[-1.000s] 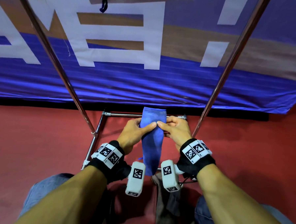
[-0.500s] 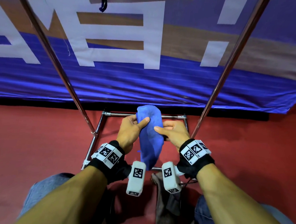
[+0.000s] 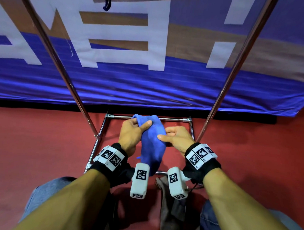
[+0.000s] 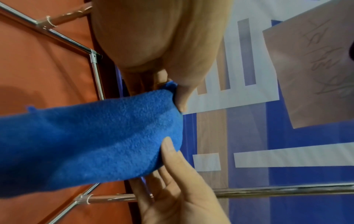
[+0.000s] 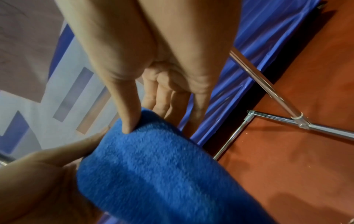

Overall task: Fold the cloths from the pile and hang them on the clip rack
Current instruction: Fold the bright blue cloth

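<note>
1. My left hand [image 3: 131,134] pinches the top left edge of the blue cloth [image 3: 152,146], thumb across the front, fingers curled behind.
2. My right hand [image 3: 177,138] pinches the cloth's right edge lower down, thumb on the front; the fingers behind look fairly straight, though that wrist view is blurred.
3. Both forearms are stretched forward, wrists level, hands close together.
4. The cloth hangs folded between them, above the rack's [image 3: 219,99] metal base frame on the red floor [image 3: 40,144].
</note>
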Action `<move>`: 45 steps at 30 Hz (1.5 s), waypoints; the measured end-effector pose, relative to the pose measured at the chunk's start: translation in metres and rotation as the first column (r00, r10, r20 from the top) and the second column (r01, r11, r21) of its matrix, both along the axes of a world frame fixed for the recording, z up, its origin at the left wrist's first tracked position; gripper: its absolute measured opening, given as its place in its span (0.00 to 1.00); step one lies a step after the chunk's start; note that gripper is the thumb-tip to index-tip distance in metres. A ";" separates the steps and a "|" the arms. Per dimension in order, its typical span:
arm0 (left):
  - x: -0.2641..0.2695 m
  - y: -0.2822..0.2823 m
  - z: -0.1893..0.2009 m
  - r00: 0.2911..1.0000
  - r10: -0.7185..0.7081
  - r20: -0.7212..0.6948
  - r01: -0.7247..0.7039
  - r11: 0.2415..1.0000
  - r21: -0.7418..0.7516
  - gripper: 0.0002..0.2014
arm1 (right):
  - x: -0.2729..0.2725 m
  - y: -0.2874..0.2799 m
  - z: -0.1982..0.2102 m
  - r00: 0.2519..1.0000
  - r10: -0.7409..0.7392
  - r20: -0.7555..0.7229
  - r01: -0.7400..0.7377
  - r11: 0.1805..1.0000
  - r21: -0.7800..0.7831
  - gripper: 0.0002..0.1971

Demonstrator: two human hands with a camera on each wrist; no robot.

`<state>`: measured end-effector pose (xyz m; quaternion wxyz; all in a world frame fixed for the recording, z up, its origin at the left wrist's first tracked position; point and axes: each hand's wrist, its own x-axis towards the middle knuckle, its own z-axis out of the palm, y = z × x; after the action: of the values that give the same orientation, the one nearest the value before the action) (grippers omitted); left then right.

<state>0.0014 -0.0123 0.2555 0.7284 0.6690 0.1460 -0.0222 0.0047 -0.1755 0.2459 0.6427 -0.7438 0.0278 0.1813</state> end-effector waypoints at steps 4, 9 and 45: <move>0.001 0.005 -0.005 0.996 0.018 -0.091 -0.007 0.993 0.120 0.04 | 0.002 0.002 0.001 0.983 0.017 0.182 0.011 0.988 -0.152 0.05; 0.003 0.008 -0.015 0.992 0.090 -0.084 -0.060 0.949 0.309 0.22 | 0.000 0.004 -0.002 0.953 0.101 0.285 -0.014 0.955 -0.295 0.10; -0.035 -0.016 0.187 0.801 -0.557 0.221 0.209 0.606 0.768 0.09 | -0.050 -0.038 0.181 0.812 0.023 0.583 0.268 0.873 -0.408 0.04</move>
<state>-0.0340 -0.0287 0.4429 0.4021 0.8980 -0.1767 0.0268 -0.0455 -0.2134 0.4265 0.4308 -0.8933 -0.0729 -0.1051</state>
